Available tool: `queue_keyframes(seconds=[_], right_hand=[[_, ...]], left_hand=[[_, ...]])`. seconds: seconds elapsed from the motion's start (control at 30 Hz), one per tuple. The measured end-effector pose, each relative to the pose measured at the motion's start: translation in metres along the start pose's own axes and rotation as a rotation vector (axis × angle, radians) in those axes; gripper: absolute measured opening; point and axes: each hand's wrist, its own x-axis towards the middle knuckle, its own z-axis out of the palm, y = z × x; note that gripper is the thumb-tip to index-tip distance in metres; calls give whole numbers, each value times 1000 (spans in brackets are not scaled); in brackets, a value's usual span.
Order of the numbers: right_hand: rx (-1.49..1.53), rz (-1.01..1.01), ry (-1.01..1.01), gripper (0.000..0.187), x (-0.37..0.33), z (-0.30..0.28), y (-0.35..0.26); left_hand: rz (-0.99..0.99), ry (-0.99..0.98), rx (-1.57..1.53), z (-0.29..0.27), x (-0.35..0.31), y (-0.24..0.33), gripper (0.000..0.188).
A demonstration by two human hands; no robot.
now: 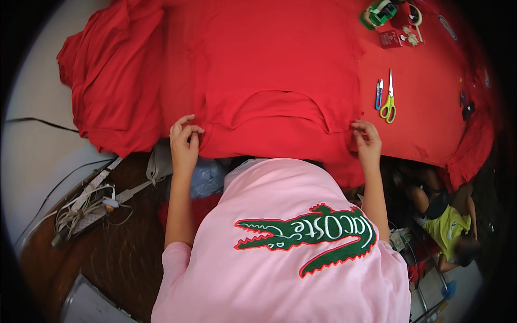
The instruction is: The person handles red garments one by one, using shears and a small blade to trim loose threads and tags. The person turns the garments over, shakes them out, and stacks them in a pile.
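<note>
A red T-shirt point(280, 59) lies spread on a red-covered table, its curved neckline toward me. At the left shoulder of the shirt, my left hand point(184, 141) has its fingers bent in and pinches the fabric edge. My right hand point(368, 141) does the same at the opposite shoulder, thumb and fingers closed on the cloth. Both forearms reach up from the lower edge, one on each side of my pink top.
Yellow-handled scissors point(388, 110) and blue thread snips point(379, 96) lie right of the shirt. Behind them stand a green tape dispenser point(379, 14) and a small red box point(391, 39). Piled red fabric point(116, 81) covers the left. Tangled cables point(81, 212) and a person in yellow point(448, 229) are below.
</note>
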Motion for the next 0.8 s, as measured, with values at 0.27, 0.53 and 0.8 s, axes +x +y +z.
queue_keyframes(seconds=[0.27, 0.53, 0.8], right_hand=[[411, 394, 51, 18, -9, -19, 32], [551, 447, -11, 19, -6, -3, 13], [333, 458, -490, 18, 51, -1, -24]], left_hand=[[-355, -71, -358, 5, -14, -11, 15], [-254, 79, -224, 46, 4, 20, 34], [-651, -265, -793, 28, 48, 22, 21]])
